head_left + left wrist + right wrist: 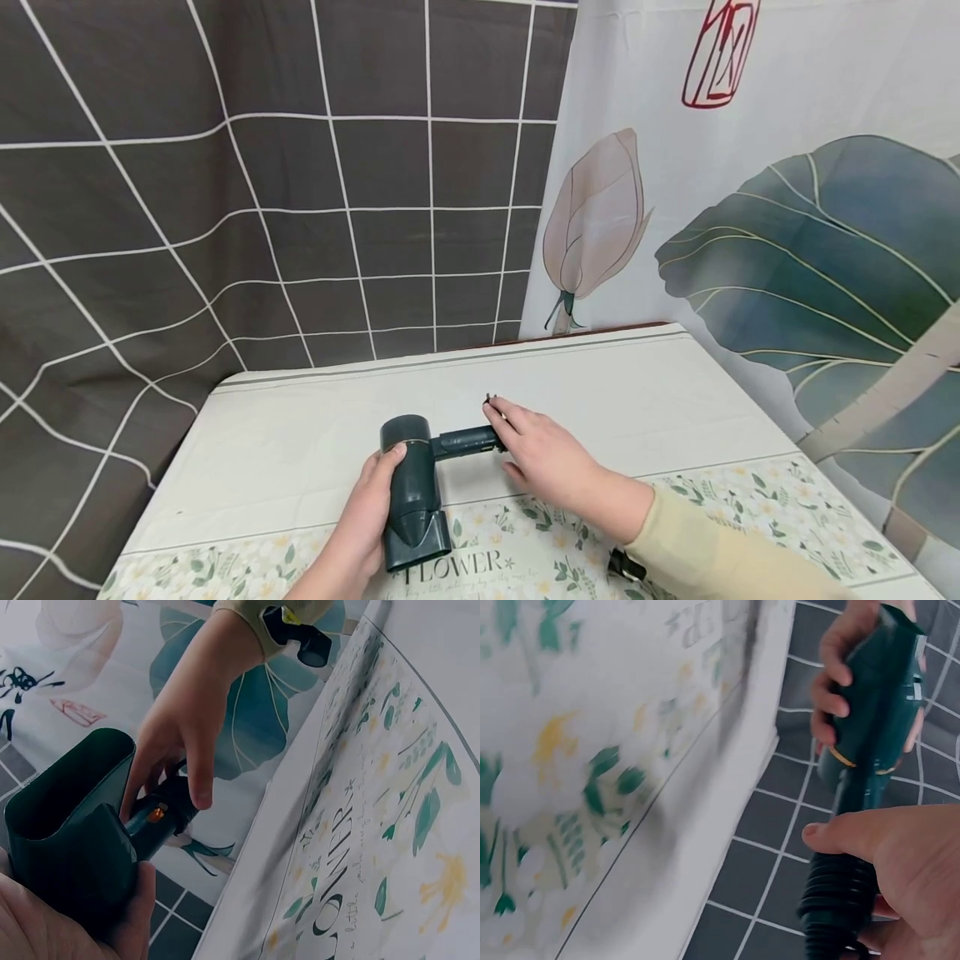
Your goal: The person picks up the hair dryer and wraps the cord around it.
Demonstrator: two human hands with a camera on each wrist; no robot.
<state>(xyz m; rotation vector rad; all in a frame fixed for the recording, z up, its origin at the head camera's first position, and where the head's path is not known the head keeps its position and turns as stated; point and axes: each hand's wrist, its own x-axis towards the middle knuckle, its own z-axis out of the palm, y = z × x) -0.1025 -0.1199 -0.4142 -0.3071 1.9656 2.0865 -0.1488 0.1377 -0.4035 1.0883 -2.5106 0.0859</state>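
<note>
A dark green hair dryer (412,487) with a flat nozzle (417,540) is held up over the table, its nozzle towards me. My left hand (366,510) grips the barrel from the left, thumb on top. At the handle's far end, my right hand (551,458) holds the dryer, with the thumb on one side and fingers on the other. Black ridged turns, like wound cord (838,889), circle the handle under that hand in the right wrist view. Small plug prongs (489,398) stick out past the right fingertips in the head view.
The table (337,417) wears a white cloth with a floral band and the word FLOWER. Behind it hang a dark grid-patterned curtain (375,167) and a white curtain with leaf prints (600,225). A small black device (626,567) sits at the right wrist.
</note>
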